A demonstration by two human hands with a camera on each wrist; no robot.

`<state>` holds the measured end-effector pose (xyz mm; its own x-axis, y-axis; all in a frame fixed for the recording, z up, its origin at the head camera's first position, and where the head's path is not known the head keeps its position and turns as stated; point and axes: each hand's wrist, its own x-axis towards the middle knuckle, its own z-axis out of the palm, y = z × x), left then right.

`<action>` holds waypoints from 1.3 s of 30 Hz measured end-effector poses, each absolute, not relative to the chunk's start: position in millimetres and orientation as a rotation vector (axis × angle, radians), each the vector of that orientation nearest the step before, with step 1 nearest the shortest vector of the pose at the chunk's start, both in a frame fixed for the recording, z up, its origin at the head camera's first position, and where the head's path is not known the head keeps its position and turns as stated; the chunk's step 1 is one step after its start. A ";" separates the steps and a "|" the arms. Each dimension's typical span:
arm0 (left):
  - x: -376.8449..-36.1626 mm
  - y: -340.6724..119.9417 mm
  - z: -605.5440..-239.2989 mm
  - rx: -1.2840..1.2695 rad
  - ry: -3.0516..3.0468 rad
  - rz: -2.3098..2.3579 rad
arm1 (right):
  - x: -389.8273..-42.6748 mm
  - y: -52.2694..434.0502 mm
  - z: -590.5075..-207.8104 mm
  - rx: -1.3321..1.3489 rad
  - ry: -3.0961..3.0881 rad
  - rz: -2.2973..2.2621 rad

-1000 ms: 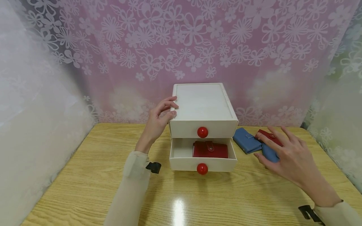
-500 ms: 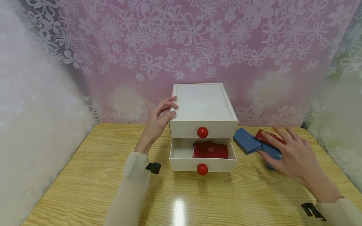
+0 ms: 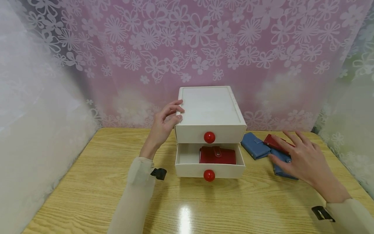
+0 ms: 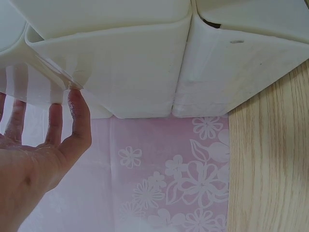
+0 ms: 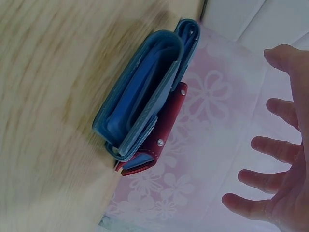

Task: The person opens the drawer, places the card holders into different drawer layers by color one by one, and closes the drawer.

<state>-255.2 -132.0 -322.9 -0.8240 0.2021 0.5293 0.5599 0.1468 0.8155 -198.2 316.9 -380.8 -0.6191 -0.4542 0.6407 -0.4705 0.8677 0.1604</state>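
A white two-drawer box (image 3: 210, 109) with red knobs stands at the table's middle. Its lower drawer (image 3: 187, 169) is pulled out and holds a red wallet (image 3: 217, 155). My left hand (image 3: 165, 122) rests against the box's top left edge, and its straight fingers (image 4: 77, 121) touch the box (image 4: 145, 72). My right hand (image 3: 295, 156) hovers open, fingers spread, over a blue wallet (image 3: 281, 167) and a red wallet (image 3: 271, 141) to the right of the box. In the right wrist view the hand (image 5: 280, 193) is apart from the stacked blue wallet (image 5: 140, 92) and red wallet (image 5: 159, 140).
Another blue wallet (image 3: 255, 145) lies just right of the box. A wooden table (image 3: 87, 188) carries everything. Pink floral curtain (image 3: 204, 48) hangs behind, and white lace curtains close in both sides. The upper drawer with its red knob (image 3: 209, 137) is closed.
My right hand has drifted right and back over the blue and red wallets, uncovering more of the blue one's near edge. The left hand and box are unmoved.
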 end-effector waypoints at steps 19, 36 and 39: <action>-255.6 -131.5 -324.0 -0.731 -2.150 -1.709 | -213.1 335.3 -392.1 0.615 -2.449 0.044; -254.9 -131.8 -322.9 -0.737 -2.140 -1.724 | -223.0 345.2 -393.5 0.522 -2.670 0.001; -254.8 -132.0 -323.2 -0.735 -2.144 -1.725 | -225.6 347.6 -394.8 0.524 -2.689 -0.021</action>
<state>-254.8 -132.0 -323.2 -0.8271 0.2051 0.5232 0.5550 0.1519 0.8178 -225.6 347.6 -394.8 -0.8503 -0.3632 0.3808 -0.3573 0.9297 0.0891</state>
